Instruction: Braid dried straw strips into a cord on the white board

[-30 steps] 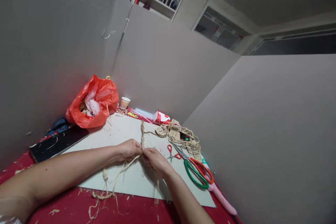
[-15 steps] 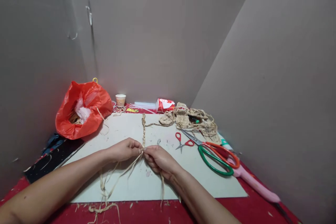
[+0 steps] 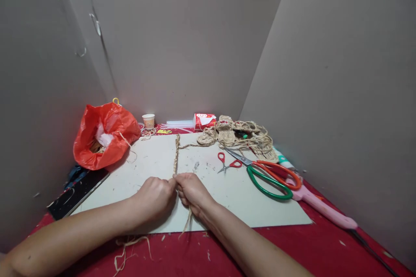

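Observation:
A thin plaited straw cord (image 3: 176, 156) lies stretched across a pale board (image 3: 146, 160), running away from me toward the back wall. My left hand (image 3: 155, 197) and my right hand (image 3: 192, 191) meet at its near end, both closed and pinching the loose straw strands. More loose strands (image 3: 130, 249) trail from under my hands over the board's near edge onto the red cloth. The fingertips touch each other at the cord.
Large green-and-orange scissors (image 3: 271, 177) and small red scissors (image 3: 229, 165) lie right of my hands. A pile of straw rope (image 3: 242, 136), a red-and-white box (image 3: 204, 120), a paper cup (image 3: 148, 120) and a red plastic bag (image 3: 104, 134) sit along the back. Grey partition walls enclose the table.
My hands have closed tighter together at the cord's near end, and the left hand has rolled over the strands. The view has tilted down and turned slightly.

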The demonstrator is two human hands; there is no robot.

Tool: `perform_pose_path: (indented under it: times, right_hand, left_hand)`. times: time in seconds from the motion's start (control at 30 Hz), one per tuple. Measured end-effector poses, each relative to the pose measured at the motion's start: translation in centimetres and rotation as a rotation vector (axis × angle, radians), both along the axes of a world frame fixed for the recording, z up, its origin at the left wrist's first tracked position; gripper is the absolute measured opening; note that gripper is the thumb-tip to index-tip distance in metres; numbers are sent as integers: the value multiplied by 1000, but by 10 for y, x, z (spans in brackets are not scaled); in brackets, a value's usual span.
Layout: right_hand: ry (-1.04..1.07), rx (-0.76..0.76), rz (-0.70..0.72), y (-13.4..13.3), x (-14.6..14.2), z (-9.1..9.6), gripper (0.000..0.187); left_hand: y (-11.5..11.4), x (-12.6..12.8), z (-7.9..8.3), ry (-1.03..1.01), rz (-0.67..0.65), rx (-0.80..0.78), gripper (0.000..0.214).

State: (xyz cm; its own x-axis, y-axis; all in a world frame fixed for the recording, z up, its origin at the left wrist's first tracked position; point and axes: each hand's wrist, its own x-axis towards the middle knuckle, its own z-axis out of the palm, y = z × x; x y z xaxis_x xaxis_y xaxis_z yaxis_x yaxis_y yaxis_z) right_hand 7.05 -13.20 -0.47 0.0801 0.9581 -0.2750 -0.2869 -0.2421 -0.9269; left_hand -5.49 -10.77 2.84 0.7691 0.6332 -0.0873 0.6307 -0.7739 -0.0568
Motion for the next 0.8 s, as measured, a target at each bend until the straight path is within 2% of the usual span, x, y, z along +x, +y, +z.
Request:
perform_pose_path:
  times: [0.1, 0.2, 0.3, 0.37, 0.47, 0.63, 0.7, 0.8]
  right_hand:
    - [22, 3, -17, -1, -4, -3, 27]
    - [48, 0, -23, 0, -5, -6, 21]
    - [81, -10, -16, 1, -3, -5, 19]
    - [106, -15, -7, 1, 0, -2, 18]
    - [136, -16, 13, 2, 4, 2, 18]
    - [137, -25, 53, 2, 6, 3, 19]
    - [131, -23, 69, 3, 5, 2, 21]
    - [126, -18, 96, 4, 5, 0, 23]
  left_hand:
    - [-11, 1, -2, 95, -34, 52, 35]
    - [-24, -5, 3, 141, -72, 60, 31]
    - [-33, -22, 18, 138, -95, -40, 16]
    - [-30, -37, 32, 86, -72, -147, 17]
    - [-9, -59, 51, -65, 60, -198, 25]
    - [54, -74, 59, -184, 530, 154, 39]
    - [79, -72, 59, -203, 642, 236, 43]
    - [112, -64, 63, -238, 738, 265, 45]
